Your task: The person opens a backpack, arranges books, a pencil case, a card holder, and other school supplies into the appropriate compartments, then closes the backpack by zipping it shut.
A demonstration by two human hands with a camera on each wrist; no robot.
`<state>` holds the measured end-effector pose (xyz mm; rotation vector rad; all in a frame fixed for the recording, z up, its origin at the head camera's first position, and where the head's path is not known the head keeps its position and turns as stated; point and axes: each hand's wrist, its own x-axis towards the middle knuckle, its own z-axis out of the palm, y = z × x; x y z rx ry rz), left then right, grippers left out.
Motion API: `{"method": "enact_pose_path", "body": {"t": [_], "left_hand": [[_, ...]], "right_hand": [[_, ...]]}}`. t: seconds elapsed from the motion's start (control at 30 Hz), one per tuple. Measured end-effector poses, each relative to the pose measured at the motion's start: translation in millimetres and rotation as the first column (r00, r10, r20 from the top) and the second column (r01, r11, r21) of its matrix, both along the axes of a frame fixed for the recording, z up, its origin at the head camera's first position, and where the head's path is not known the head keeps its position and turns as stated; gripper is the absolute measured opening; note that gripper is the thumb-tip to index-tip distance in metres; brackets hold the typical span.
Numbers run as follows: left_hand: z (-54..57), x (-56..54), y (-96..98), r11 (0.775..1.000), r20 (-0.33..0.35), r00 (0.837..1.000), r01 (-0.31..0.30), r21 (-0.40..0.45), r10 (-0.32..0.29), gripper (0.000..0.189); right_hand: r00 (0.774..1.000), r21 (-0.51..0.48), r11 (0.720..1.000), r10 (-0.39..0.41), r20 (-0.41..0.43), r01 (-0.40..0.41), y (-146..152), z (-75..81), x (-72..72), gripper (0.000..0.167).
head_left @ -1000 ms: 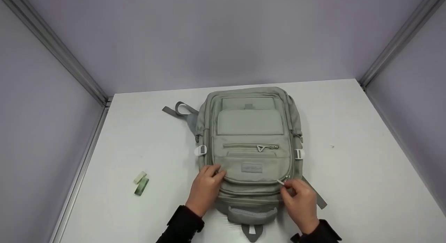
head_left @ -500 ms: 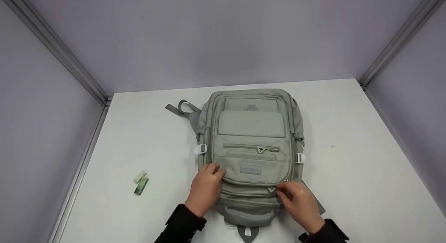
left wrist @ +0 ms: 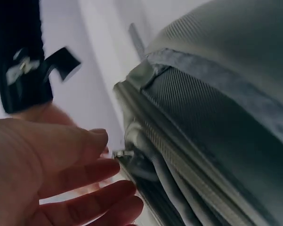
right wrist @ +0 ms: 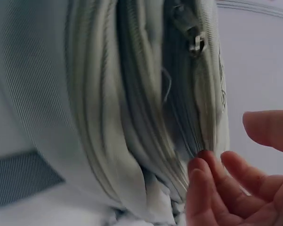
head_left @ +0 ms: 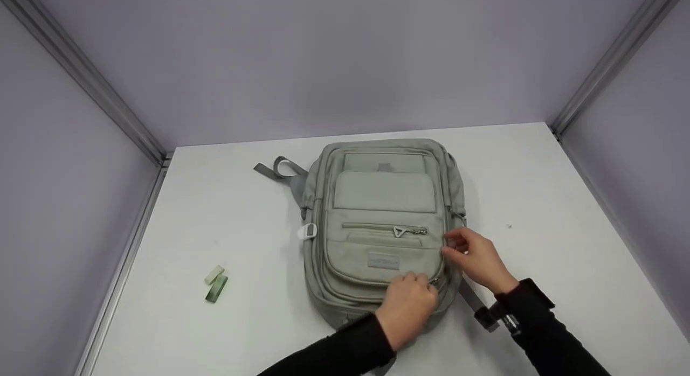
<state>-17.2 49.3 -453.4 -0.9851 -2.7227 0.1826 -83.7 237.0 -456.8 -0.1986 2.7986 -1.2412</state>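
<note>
A grey-green backpack [head_left: 384,193] lies front side up on the white table. My left hand [head_left: 407,308] reaches across its lower end, fingertips at the bottom right corner of the front pocket. In the left wrist view a metal zip slider [left wrist: 123,153] sits by those fingers, which are fairly straight, the thumb apart from them. My right hand [head_left: 477,260] is at the bag's right edge. Its fingertips touch the zipped pocket edge [right wrist: 207,127], and its thumb stands away, holding nothing. Higher along that edge shows another view of a zip slider [right wrist: 197,44]. My left forearm hides the carry handle.
Two small green pieces, one pale [head_left: 214,274] and one darker [head_left: 217,289], lie left of the bag. A looped strap [head_left: 275,168] sticks out at upper left, another strap [head_left: 470,295] at lower right. Walls [head_left: 345,58] enclose the table [head_left: 253,230].
My left hand has moved right from the pocket's left corner to its lower right corner. My right hand has let go of the triangular zip pull and moved up along the right edge.
</note>
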Motion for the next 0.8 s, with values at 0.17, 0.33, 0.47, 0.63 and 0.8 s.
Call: {"method": "enact_pose_path", "body": {"t": [0.17,0.33,0.47,0.63,0.8], "left_hand": [[-11.3,-0.1,19.6,0.993,-0.11,0.993,-0.041,-0.113,0.029,0.019],[-23.4,-0.6,29.8,0.987,-0.181,0.983,-0.068,-0.149,0.041,0.02],[-26.9,0.7,32.0,0.985,-0.184,0.98,-0.105,-0.138,0.079,0.02],[-22.2,0.5,28.6,0.984,-0.154,0.982,-0.126,-0.126,0.106,0.019],[-11.2,-2.0,17.4,0.991,-0.073,0.993,-0.099,-0.09,0.092,0.013]], "right_hand": [[0.996,-0.041,0.999,-0.006,0.093,0.01,-5.4,-3.9,-5.3,0.033],[0.996,-0.044,0.999,-0.025,0.085,0.029,-9.5,-7.1,-7.3,0.034],[0.994,-0.057,0.997,-0.049,0.093,0.055,-12.0,-9.8,-9.5,0.034],[0.994,-0.07,0.993,-0.09,0.068,0.095,-14.1,-12.1,-9.5,0.029],[0.991,-0.094,0.987,-0.123,0.051,0.127,-13.2,-13.2,-8.9,0.022]]}}
